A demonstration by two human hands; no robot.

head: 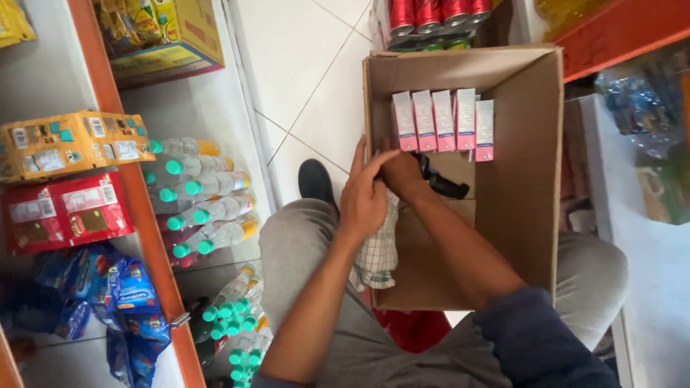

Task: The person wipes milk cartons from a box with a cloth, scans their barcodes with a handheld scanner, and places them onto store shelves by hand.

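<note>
The right hand [402, 174] is closed around a black handheld tool [440, 183] just inside the carton [535, 172]. The left hand [365, 195] rests on it, fingers loosely spread, over a checked cloth [379, 251] at the carton's nine o'clock wall. The tool looks rigid and light, best held by its handle. Pink boxes [444, 121] stand at twelve o'clock.

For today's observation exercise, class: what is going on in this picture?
A person crouches on a tiled floor beside shop shelves, both hands at an open cardboard box. The right hand holds a black tool inside the box; the left hand rests at the box's edge, over a checked cloth. Five pink-and-white cartons stand in a row against the box's far wall. Bottles with green caps lie on the lower shelf.
</note>
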